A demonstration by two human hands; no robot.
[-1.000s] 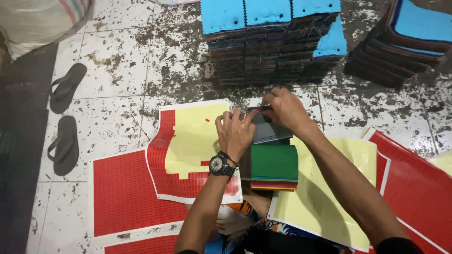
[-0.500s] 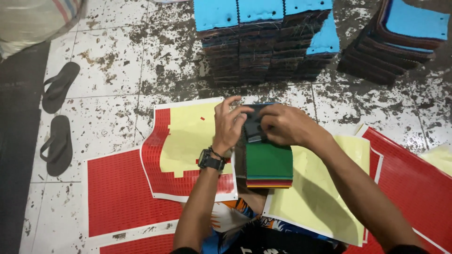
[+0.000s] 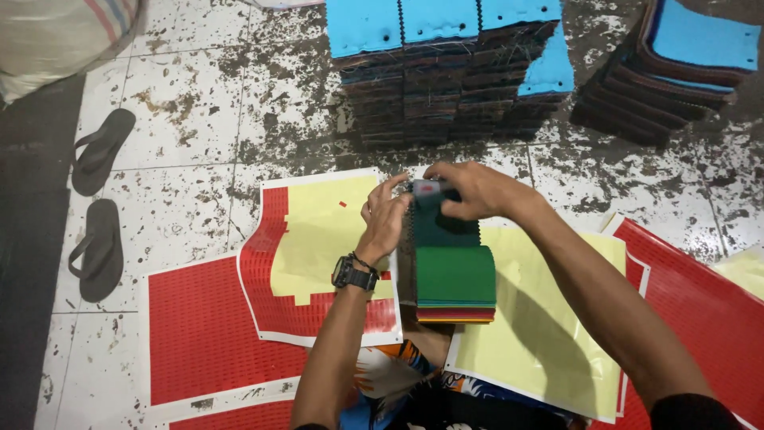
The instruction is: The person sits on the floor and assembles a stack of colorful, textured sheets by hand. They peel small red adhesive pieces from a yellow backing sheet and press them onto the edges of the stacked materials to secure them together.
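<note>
Both hands grip the far end of a green-topped stack of fabric swatches (image 3: pixel 454 275): the left hand (image 3: pixel 386 216) clasps its left edge, the right hand (image 3: pixel 469 189) pinches the top. The stack rests over yellow-and-red sticker sheets (image 3: pixel 318 239).

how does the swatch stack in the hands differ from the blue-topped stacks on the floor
The held swatch stack has a green top; the floor stacks are blue-topped. It is one small bundle, gripped by left hand and right hand; those are taller, several, untouched. Both are layered fabric pieces.
</note>
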